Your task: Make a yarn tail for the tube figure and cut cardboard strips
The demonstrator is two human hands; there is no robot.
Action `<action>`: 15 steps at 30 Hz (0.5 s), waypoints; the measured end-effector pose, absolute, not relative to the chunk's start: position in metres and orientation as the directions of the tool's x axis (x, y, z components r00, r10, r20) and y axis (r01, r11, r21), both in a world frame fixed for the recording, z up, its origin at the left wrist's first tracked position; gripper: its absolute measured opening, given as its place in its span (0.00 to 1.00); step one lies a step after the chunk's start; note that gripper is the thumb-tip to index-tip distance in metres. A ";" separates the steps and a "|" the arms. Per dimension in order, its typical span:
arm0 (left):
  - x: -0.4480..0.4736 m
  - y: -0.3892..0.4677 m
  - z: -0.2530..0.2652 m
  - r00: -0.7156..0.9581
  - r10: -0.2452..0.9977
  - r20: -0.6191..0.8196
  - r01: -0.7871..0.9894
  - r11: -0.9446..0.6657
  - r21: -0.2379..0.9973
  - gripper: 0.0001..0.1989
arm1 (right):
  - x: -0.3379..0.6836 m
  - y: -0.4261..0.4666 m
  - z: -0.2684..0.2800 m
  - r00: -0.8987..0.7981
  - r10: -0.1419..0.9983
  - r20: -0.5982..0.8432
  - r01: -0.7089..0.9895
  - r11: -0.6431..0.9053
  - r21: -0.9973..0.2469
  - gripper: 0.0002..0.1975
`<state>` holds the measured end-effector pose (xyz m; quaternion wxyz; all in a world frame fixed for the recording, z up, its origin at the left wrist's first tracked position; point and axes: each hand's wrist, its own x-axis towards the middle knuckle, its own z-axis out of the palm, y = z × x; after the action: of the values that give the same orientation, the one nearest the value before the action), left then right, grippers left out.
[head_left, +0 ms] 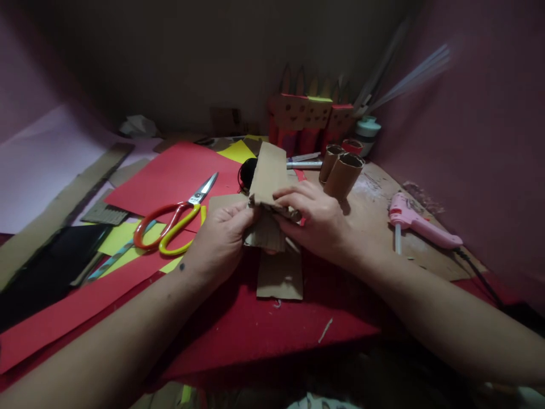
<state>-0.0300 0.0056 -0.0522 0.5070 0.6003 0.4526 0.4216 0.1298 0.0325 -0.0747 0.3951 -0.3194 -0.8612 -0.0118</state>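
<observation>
Both my hands hold a folded piece of cardboard (269, 173) above the front of the table. My left hand (223, 233) pinches its left edge between thumb and fingers. My right hand (315, 218) grips its right side, fingers over the top and thumb beneath. The upper flap stands up and a ribbed part hangs below the fingers. Under it, a flat cardboard strip (281, 278) lies on the red tablecloth (238, 329). Close to my left hand are scissors (196, 199) with red and yellow handles, lying with blades pointing away.
Red paper (170, 170), yellow paper (239, 152) and cardboard strips (72, 199) cover the left side. Cardboard tubes (347, 173) stand at right, near a pink glue gun (426, 221) with a cord. Decorated cardboard figures (313, 113), a jar (367, 130) and a marker (304, 165) are behind.
</observation>
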 end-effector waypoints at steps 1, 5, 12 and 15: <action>-0.031 0.005 -0.054 0.279 0.960 0.034 0.107 -0.067 0.992 0.13 | 0.130 0.032 -0.075 -0.528 0.522 0.670 0.561 0.807 -0.186 0.05; -0.032 0.002 -0.057 0.346 0.938 0.008 0.051 -0.027 0.998 0.11 | 0.133 0.030 -0.073 -0.589 0.541 0.601 0.598 0.792 -0.127 0.04; -0.032 0.002 -0.055 0.328 0.944 -0.047 0.069 0.026 0.997 0.15 | 0.133 0.031 -0.067 -0.399 0.661 0.635 0.548 0.727 -0.413 0.05; -0.032 0.003 -0.057 0.323 0.946 -0.025 0.010 0.023 1.000 0.14 | 0.132 0.032 -0.066 -0.348 0.711 0.611 0.482 0.694 -0.535 0.04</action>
<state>-0.0324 0.0028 -0.0570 0.5798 0.5704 0.4189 0.4038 0.1323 0.0318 -0.0662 0.4365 -0.3681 -0.8104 0.1316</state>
